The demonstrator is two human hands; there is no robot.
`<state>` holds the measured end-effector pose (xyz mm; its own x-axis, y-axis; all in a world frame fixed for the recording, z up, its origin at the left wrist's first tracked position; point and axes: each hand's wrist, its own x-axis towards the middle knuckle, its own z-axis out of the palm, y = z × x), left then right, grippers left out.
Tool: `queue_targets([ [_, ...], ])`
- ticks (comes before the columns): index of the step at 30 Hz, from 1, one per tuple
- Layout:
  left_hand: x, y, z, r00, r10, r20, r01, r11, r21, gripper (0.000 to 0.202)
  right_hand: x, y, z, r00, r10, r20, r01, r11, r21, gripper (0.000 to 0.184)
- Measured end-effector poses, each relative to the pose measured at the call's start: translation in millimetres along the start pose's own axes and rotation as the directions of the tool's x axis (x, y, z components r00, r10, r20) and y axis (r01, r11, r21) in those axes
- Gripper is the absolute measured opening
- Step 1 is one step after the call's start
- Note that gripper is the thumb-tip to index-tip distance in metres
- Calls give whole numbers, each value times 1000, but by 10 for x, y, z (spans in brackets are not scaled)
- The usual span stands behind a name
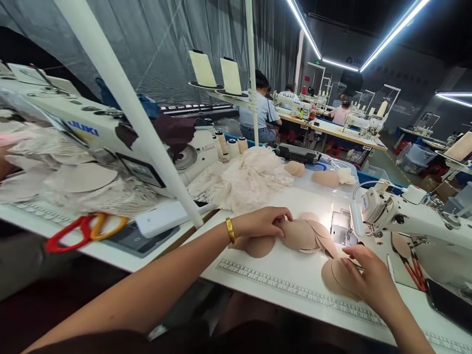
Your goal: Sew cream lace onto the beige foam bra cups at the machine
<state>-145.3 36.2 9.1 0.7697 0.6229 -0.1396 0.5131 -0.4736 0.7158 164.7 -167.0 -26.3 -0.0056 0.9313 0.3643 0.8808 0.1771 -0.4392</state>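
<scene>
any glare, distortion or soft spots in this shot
Head view: glare whitens the tabletop beside the machine lamp; ceiling light strips burn bright against the dark; the near white pole slants, likely wide-angle stretch; left hand and right hand look fairly sharp, far sewing machines softer.

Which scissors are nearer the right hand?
The red-handled scissors beside the black phone; the other pair, red and yellow, lies far to the left.

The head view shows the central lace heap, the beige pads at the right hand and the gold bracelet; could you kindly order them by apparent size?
1. Central lace heap
2. Beige pads at the right hand
3. Gold bracelet
</scene>
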Motion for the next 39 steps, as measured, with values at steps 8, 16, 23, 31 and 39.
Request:
queue_targets([
  [8,-604,-248,-133,990,-133,-44,118,960,-254,61,349,-397,283,993,-96,64,100,992,-73,20],
  [16,-497,-182,47,963,1,-269,38,990,137,57,734,-684,721,990,-115,78,133,947,-293,51],
  [23,57,-109,113,959,236,-157,-207,961,181,49,354,-627,416,996,-64,65,56,990,131,33],
  [31,533,133,173,956,292,27,-290,924,250,63,-403,172,-228,959,256,124,-277,939,204,29],
  [39,699,347,364,960,274,-60,-239,910,338,31,159,-198,48,977,197,80,-201,979,38,30],
])
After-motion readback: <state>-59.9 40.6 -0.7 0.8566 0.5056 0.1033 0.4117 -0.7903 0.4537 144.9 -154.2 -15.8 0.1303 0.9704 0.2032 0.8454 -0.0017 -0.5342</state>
